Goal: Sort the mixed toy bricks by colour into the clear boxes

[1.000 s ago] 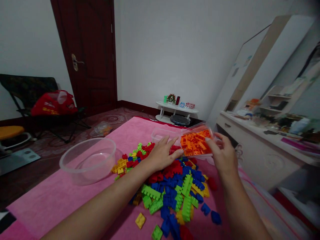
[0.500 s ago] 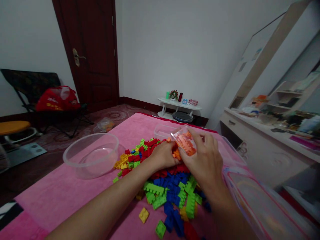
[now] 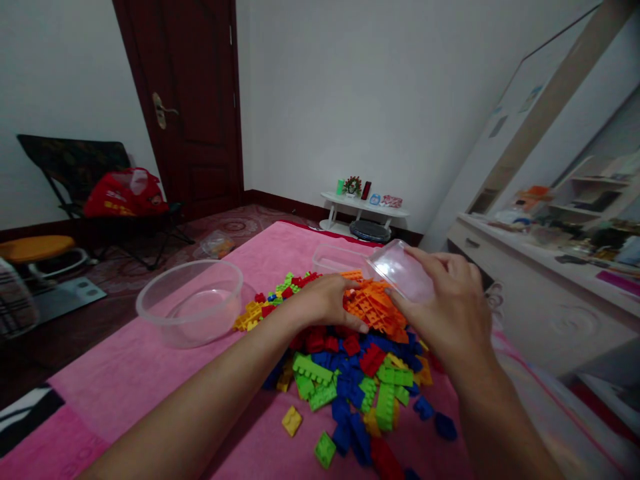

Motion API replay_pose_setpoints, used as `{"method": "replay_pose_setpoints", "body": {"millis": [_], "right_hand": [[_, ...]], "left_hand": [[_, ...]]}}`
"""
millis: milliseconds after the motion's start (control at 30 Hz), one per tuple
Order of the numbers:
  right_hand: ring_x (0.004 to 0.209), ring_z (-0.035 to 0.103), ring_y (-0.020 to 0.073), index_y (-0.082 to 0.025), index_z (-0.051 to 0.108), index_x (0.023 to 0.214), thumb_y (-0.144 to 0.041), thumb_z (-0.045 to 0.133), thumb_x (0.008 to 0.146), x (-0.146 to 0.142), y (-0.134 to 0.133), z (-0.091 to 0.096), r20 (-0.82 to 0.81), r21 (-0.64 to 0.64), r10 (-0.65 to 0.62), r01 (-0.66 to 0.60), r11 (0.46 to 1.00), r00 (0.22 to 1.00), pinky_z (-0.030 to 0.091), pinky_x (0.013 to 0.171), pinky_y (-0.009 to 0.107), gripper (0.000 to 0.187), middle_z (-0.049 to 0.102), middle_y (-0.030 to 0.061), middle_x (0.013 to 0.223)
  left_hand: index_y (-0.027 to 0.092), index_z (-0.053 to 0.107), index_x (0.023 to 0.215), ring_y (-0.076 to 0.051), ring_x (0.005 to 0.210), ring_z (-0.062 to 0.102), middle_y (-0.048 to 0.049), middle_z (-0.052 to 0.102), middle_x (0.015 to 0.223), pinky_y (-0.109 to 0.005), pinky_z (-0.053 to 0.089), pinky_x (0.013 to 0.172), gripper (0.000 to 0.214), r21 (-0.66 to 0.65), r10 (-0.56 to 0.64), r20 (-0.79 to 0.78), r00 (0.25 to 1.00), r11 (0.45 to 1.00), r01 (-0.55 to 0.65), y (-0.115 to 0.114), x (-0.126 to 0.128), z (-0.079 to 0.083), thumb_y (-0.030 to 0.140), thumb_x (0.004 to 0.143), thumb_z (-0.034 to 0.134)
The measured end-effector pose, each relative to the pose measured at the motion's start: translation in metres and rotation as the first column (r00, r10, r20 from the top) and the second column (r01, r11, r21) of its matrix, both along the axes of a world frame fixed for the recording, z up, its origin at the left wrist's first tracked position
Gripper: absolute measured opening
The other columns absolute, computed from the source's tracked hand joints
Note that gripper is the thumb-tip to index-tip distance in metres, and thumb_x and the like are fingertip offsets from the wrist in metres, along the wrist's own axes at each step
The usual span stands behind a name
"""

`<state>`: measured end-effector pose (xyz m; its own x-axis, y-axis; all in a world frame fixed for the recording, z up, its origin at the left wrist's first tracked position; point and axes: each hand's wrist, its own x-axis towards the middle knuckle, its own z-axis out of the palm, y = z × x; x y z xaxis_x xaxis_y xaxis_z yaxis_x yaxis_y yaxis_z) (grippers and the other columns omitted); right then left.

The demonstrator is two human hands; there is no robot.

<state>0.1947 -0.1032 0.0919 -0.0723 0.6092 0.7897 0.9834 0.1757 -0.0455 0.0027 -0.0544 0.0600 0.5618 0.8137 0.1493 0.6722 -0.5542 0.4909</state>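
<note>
In my right hand (image 3: 454,310) is a small clear plastic box (image 3: 406,272), tilted and without bricks inside; my fingers and thumb grip its sides. My left hand (image 3: 327,301) rests over the brick pile with thumb and fingers apart, beside a heap of orange toy bricks (image 3: 374,308) and seemingly touching it. Below the orange heap spread green bricks (image 3: 314,369), blue bricks (image 3: 350,383) and red bricks (image 3: 373,360). A single yellow brick (image 3: 292,421) and a green brick (image 3: 325,450) lie apart near the front.
A round clear tub (image 3: 200,333) stands left of the pile on the pink cloth (image 3: 125,373). Behind the pile is a clear rectangular container (image 3: 327,257). A clear plastic item (image 3: 540,393) lies at right. Beyond stand a low white shelf (image 3: 367,203) and a dresser (image 3: 530,267).
The orange bricks that were inside the clear box now lie on the pile. My right hand has moved right with the box, away from my left hand, whose fingers have spread.
</note>
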Motion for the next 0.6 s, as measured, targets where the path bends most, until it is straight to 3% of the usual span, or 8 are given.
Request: {"method": "replay_pose_setpoints", "body": {"millis": [167,400,500,600], "right_hand": [[0.095,0.047,0.0287,-0.027,0.059,0.121,-0.039,0.068,0.068,0.005,-0.006,0.011,0.050,-0.051,-0.010,0.013,0.999,0.999,0.043,0.078,0.041,0.056,0.053,0.0085,0.100],[0.092,0.048,0.0287,-0.027,0.061,0.118,-0.041,0.069,0.066,0.024,-0.004,0.015,0.076,-0.095,-0.008,0.016,0.995,0.997,0.044,0.077,0.042,0.055,0.054,0.0082,0.097],[0.095,0.049,0.0299,-0.028,0.061,0.118,-0.043,0.071,0.063,0.029,-0.005,0.018,0.060,-0.053,-0.020,0.023,0.998,0.998,0.044,0.078,0.044,0.058,0.055,0.0083,0.098],[0.098,0.051,0.0301,-0.025,0.061,0.118,-0.044,0.073,0.063,0.025,-0.011,0.024,0.019,0.071,-0.040,0.038,0.997,0.999,0.044,0.084,0.048,0.059,0.056,0.0090,0.100]], "left_hand": [[0.016,0.065,0.114,-0.025,0.099,0.063,-0.0095,0.067,0.112,-0.030,0.047,0.086,0.062,-0.027,0.033,0.089,0.995,0.999,-0.031,-0.001,-0.007,0.010,0.056,0.067,0.065],[0.017,0.072,0.096,-0.022,0.089,0.064,-0.0083,0.071,0.098,-0.029,0.048,0.076,0.033,0.094,0.202,0.125,0.971,0.972,-0.215,0.016,-0.011,0.000,0.040,0.075,0.060],[0.017,0.072,0.095,-0.023,0.089,0.064,-0.0092,0.071,0.097,-0.031,0.048,0.078,0.031,0.123,0.244,0.144,0.959,0.957,-0.262,0.023,-0.015,-0.004,0.037,0.076,0.059],[0.015,0.070,0.101,-0.023,0.090,0.064,-0.0109,0.070,0.099,-0.032,0.049,0.079,0.033,0.110,0.226,0.250,0.942,0.960,-0.259,0.023,-0.014,-0.004,0.035,0.078,0.059]]}}
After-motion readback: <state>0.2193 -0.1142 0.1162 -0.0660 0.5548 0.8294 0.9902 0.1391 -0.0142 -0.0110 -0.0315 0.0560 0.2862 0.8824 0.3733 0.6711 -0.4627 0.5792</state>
